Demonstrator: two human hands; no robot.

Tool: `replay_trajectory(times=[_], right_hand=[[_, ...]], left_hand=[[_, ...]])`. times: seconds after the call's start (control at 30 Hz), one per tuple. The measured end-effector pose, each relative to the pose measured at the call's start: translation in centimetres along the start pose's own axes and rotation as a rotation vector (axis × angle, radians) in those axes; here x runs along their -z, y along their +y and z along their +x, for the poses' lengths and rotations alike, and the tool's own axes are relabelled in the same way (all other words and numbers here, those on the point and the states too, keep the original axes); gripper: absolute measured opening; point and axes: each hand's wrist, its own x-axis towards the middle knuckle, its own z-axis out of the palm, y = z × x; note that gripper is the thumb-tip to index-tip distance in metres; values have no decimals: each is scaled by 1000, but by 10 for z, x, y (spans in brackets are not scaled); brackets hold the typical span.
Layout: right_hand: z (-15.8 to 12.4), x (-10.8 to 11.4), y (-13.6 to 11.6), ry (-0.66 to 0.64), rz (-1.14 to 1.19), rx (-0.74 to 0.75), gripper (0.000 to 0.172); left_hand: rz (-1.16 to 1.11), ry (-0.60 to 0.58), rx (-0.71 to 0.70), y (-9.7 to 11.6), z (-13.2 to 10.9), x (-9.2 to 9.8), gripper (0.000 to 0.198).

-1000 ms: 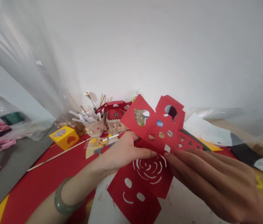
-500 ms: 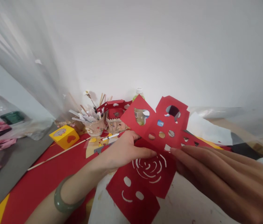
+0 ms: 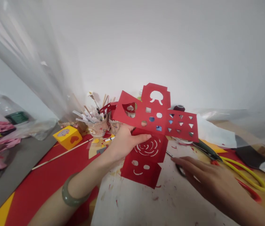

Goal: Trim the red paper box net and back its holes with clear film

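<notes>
Nearest item: left forearm wearing a green bangle, raised over a red sheet that covers the near-left tabletop. Right hand: palm down, fingers stretched out and loosely spread, low over the white work surface, gripping nothing; whether the fingertips touch the surface cannot be told. Surface flecked with small red paper scraps. Left hand: thumb pressed against the fingers, pinching the red paper cutout at the left edge of its rose panel. Cutout: cross-shaped flat net, held up off the table between the two hands and tilted toward the camera. From bottom to top its panels show a smiling face, a rose, a centre of small mixed holes and a rounded figure; a heart panel stands on the left arm and a triangle panel on the right. Yellow-handled scissors: lying on the table just beyond the right hand, apart from it. Yellow cube with a red heart, left of the left hand, beside a thin wooden stick. Glass cup of brushes and sticks, behind the left hand. Plastic bottle, on its side, far left. White wall behind everything.
</notes>
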Motion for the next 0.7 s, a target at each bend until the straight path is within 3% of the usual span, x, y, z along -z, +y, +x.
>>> replay_trajectory(times=[0.13,0.2,0.3,0.43,0.7], right_hand=[[-22,-25,26,-72,-161,-209,22],[-25,-34,30,-154,-227,-237,25],[-23,-43,28,-227,-258,-198,26],[-24,-45,21,-226,-292,-187,26],[-28,-31,5,-181,-580,-2,43]], left_hand=[[-3,48,42,2,0,-1,19],[-39,55,67,3,0,-2,17],[-120,37,68,4,0,-2,14],[-240,28,85,2,3,-1,10],[-466,182,163,-2,13,3,5]])
